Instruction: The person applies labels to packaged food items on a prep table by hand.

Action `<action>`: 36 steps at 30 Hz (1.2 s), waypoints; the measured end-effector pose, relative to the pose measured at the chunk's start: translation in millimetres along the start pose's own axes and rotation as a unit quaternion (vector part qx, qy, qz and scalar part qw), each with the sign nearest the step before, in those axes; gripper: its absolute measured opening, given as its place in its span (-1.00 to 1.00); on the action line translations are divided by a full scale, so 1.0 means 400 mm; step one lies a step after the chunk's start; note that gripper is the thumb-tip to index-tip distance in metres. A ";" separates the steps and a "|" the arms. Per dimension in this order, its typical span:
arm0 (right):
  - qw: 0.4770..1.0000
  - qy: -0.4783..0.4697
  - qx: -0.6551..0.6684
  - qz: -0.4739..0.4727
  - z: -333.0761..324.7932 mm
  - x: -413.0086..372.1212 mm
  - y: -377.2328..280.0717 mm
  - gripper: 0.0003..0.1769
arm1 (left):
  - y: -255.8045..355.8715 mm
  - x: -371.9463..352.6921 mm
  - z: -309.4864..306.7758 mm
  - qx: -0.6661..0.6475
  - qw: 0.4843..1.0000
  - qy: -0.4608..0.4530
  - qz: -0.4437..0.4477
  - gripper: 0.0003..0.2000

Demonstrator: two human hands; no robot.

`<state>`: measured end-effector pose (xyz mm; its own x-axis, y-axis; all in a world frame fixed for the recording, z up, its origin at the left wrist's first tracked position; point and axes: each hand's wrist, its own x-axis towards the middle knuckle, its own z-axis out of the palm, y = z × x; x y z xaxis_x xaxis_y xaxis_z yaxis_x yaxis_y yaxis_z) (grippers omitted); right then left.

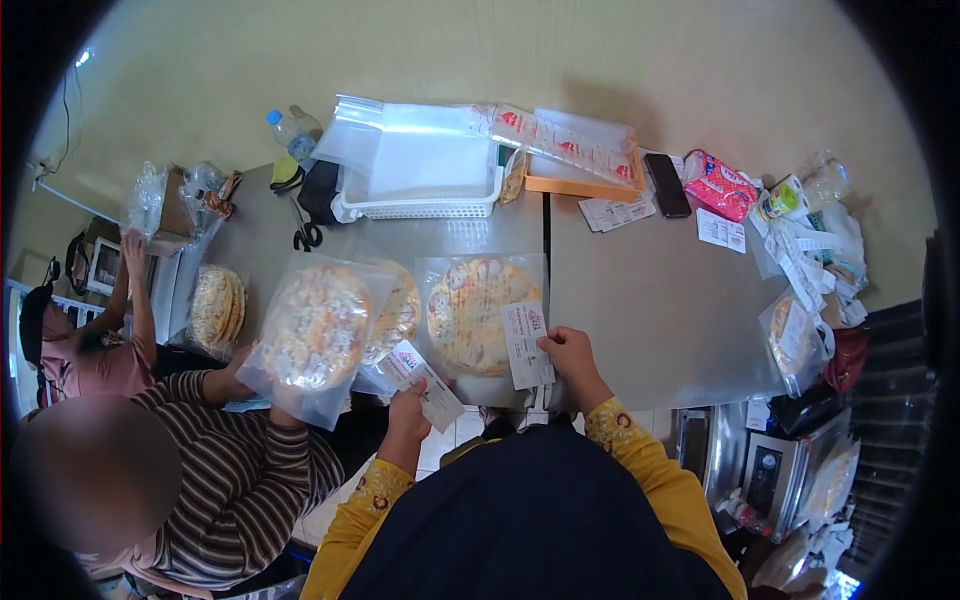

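Note:
My left hand (408,412) is closed on a white printed label card (432,396), tilted near the table's front edge. Between the fingers of my right hand (568,354) is another printed label card (526,345), which lies over the right side of a bagged pizza (468,310). That pizza rests flat in its clear plastic bag on the table in front of me. To its left a second bagged pizza (398,312) is partly hidden behind the bagged pizza (318,325) that a co-worker in a striped top holds up with both hands.
A white basket (420,208) and an orange tray (585,185) with plastic sheets stand at the back of the metal table (650,310). Scissors (305,232), a phone (667,185) and label cards (617,212) lie there too. Stacked pizzas (216,310) are at left; another person reaches beyond.

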<state>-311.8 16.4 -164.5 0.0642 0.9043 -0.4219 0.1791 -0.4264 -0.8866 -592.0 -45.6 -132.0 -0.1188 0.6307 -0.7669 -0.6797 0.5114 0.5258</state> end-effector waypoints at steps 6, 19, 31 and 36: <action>0.997 0.012 0.074 0.028 -0.099 -0.035 -0.026 -0.88 | -0.043 0.007 0.084 0.029 0.995 -0.080 -0.051 -0.73; 0.937 0.146 0.304 0.088 -0.475 -0.302 0.153 -0.91 | -0.296 -0.009 0.455 0.209 0.941 -0.240 -0.114 -0.70; 0.866 0.128 0.394 0.281 -0.710 -0.439 0.315 -0.90 | -0.482 -0.082 0.606 0.318 0.789 -0.342 -0.399 -0.62; 0.879 0.064 0.396 0.259 -0.683 -0.375 0.314 -0.89 | -0.527 -0.082 0.587 0.178 0.829 -0.345 -0.402 -0.57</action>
<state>-30.7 -168.0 -160.9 0.0553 0.5579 -0.8280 -0.6433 -0.6143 -0.4569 -274.6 -37.1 -131.3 0.7947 0.1238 -0.5943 -0.0668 0.9909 0.1170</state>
